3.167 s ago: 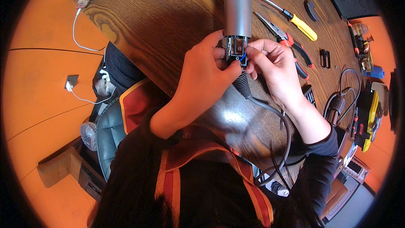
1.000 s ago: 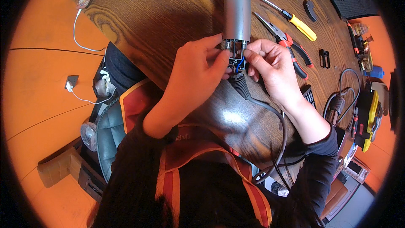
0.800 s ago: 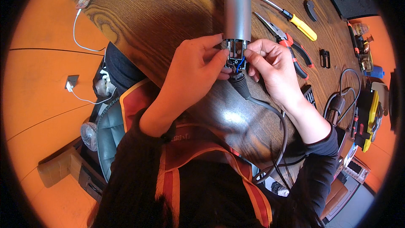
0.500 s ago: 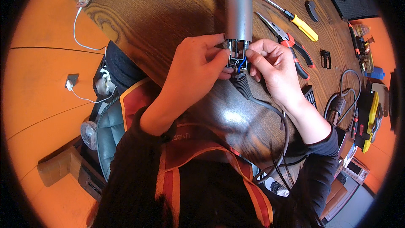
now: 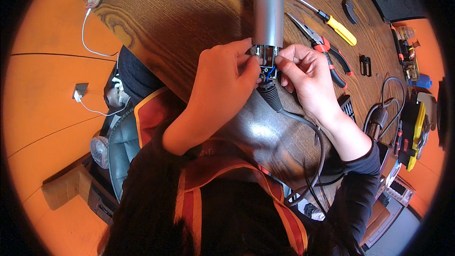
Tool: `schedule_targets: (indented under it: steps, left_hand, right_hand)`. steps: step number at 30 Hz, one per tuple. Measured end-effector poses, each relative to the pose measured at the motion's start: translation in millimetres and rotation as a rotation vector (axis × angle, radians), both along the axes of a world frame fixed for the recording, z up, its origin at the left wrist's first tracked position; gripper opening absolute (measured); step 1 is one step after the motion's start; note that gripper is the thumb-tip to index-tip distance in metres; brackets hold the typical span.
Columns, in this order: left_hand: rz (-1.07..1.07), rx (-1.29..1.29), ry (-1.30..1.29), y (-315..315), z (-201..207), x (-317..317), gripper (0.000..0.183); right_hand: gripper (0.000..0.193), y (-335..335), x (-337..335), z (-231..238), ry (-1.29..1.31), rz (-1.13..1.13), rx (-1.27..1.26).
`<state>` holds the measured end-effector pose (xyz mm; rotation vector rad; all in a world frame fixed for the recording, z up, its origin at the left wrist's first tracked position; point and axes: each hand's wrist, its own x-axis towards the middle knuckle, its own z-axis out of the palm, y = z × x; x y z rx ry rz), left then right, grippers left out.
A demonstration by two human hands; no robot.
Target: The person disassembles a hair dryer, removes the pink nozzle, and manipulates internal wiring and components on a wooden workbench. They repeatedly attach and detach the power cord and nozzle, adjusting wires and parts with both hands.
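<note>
I see the long grey metal cylinder point(image 5: 268, 9) lying on the dark wooden table point(image 5: 180, 14); my left hand point(image 5: 222, 83) and right hand point(image 5: 305, 78) pinch its open wired near end from either side.

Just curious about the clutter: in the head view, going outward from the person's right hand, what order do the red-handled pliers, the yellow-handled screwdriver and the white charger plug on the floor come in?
From the right hand:
1. Red-handled pliers, just beyond the hand on the table.
2. Yellow-handled screwdriver, farther up the table.
3. White charger plug, far across on the person's left, on the orange floor.
</note>
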<state>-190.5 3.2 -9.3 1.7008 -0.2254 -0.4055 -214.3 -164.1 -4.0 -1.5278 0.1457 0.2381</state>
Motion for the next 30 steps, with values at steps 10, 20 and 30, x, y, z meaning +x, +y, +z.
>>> schedule_targets:
  steps: [10, 20, 30]
  left_hand:
    - [0.018, -0.131, 0.080, 4, 0, 3, 0.028]
    - [-0.030, -0.095, 0.160, 14, 5, 9, 0.038]
    - [0.007, -0.233, 0.172, 3, 16, 84, 0.050]
  right_hand:
    - [0.006, 0, 0, -2, -0.009, 0.004, 0.025]
    - [0.007, -3, -1, -3, 0.022, 0.013, 0.114]
    - [0.007, -1, -3, -3, 0.053, -0.001, 0.060]
